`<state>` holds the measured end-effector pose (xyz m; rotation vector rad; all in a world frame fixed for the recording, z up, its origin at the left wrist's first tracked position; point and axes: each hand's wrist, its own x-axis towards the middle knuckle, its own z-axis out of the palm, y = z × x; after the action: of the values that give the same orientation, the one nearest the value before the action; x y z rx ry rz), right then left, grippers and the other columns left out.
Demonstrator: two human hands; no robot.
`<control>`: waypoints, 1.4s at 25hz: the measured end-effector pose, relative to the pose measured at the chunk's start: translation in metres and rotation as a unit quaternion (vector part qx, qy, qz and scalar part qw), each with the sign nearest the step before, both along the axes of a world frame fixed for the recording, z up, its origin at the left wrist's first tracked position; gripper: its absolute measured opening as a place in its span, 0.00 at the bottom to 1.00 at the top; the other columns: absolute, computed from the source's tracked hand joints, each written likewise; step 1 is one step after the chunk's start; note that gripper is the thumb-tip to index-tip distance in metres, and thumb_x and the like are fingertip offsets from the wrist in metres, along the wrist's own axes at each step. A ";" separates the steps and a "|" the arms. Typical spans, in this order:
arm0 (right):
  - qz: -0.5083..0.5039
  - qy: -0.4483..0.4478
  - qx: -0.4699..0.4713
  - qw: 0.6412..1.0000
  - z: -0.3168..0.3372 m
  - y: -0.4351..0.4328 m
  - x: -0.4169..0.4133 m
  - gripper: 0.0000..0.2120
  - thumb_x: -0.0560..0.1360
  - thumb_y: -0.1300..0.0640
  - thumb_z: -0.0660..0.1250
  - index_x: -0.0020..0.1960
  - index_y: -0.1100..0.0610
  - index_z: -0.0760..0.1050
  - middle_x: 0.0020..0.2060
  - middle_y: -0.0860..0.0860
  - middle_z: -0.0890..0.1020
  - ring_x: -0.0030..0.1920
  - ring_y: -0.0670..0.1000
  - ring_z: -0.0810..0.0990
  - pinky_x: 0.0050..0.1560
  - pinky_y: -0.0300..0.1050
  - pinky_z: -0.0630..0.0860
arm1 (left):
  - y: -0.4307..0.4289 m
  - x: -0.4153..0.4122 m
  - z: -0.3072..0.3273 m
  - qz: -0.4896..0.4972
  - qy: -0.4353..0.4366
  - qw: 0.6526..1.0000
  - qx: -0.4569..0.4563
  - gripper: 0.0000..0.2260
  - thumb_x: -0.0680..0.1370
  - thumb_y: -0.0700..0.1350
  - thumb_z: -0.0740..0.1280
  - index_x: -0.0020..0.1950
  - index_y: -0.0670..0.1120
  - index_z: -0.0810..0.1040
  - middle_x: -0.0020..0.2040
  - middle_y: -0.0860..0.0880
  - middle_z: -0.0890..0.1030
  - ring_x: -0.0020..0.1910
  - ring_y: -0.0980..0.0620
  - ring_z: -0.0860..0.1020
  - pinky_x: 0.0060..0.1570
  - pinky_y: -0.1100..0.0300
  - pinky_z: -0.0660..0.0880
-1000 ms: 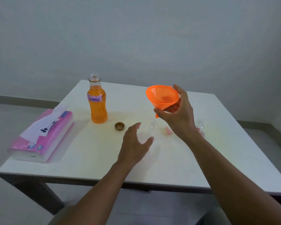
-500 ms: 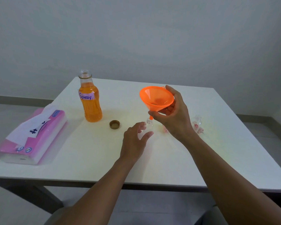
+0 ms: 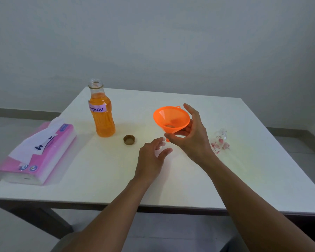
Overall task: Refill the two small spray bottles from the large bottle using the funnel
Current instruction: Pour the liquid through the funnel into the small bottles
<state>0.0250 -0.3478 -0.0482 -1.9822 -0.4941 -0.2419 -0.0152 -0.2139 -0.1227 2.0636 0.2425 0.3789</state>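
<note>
An open large bottle (image 3: 102, 117) of orange liquid, labelled "Spray", stands at the table's back left, its brown cap (image 3: 129, 139) lying to its right. My right hand (image 3: 193, 137) holds the orange funnel (image 3: 171, 118) upright by its lower cone. The funnel's spout points down at a small clear spray bottle (image 3: 165, 147). That bottle is mostly hidden between the fingers and thumb of my left hand (image 3: 150, 157), which curl around it. A second small bottle (image 3: 219, 140) with red flowers stands open to the right of my right hand.
A pink pack of tissues (image 3: 38, 153) lies near the left edge of the white table (image 3: 98, 179). A small pink spray head (image 3: 226, 146) lies beside the flowered bottle. A grey wall stands behind the table.
My left hand has reached forward and curled around the small clear bottle. My right hand has brought the funnel down, so its spout is at that bottle's top.
</note>
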 end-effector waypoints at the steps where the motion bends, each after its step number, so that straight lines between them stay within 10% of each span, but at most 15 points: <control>1: 0.000 0.003 0.003 1.000 -0.001 -0.001 0.001 0.48 0.64 0.54 0.83 0.76 0.46 0.59 0.57 0.32 0.72 0.49 0.42 0.84 0.53 0.36 0.80 | 0.000 0.000 0.000 0.000 0.001 1.000 0.005 0.19 0.75 0.57 0.70 0.64 0.52 0.78 0.61 0.55 0.81 0.57 0.55 0.78 0.62 0.57 0.74; 10: 0.006 0.019 -0.002 1.000 0.004 -0.004 0.000 0.47 0.66 0.47 0.81 0.78 0.46 0.59 0.74 0.43 0.66 0.61 0.43 0.73 0.57 0.34 0.76 | 0.004 0.000 -0.004 -0.023 0.017 0.999 0.032 0.18 0.77 0.57 0.67 0.65 0.54 0.75 0.61 0.57 0.80 0.57 0.57 0.75 0.62 0.58 0.71; 24: -0.057 -0.027 -0.026 0.998 0.002 -0.001 -0.006 0.46 0.64 0.48 0.83 0.76 0.50 0.64 0.67 0.45 0.75 0.50 0.45 0.80 0.42 0.21 0.72 | 0.012 -0.010 0.004 -0.054 0.068 0.996 0.033 0.28 0.76 0.58 0.69 0.74 0.56 0.67 0.69 0.57 0.74 0.67 0.53 0.73 0.67 0.53 0.69; 31: -0.071 -0.028 0.018 0.997 -0.005 0.000 -0.008 0.44 0.64 0.53 0.83 0.75 0.49 0.65 0.61 0.40 0.75 0.53 0.46 0.82 0.47 0.25 0.73 | 0.092 -0.033 0.041 0.174 -0.168 0.970 0.032 0.18 0.76 0.38 0.69 0.64 0.49 0.73 0.61 0.50 0.76 0.57 0.53 0.74 0.51 0.65 0.74; 35: -0.070 -0.024 0.032 0.997 -0.007 0.006 -0.010 0.45 0.64 0.54 0.84 0.75 0.48 0.65 0.60 0.42 0.77 0.53 0.47 0.84 0.53 0.33 0.76 | 0.130 -0.010 0.053 0.240 -0.128 0.962 0.023 0.30 0.71 0.43 0.74 0.70 0.47 0.65 0.67 0.47 0.67 0.64 0.45 0.68 0.53 0.55 0.72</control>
<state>0.0148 -0.3417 -0.0555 -1.9536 -0.3749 -0.3896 -0.0250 -0.0836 -0.0699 1.9598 0.5836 0.9474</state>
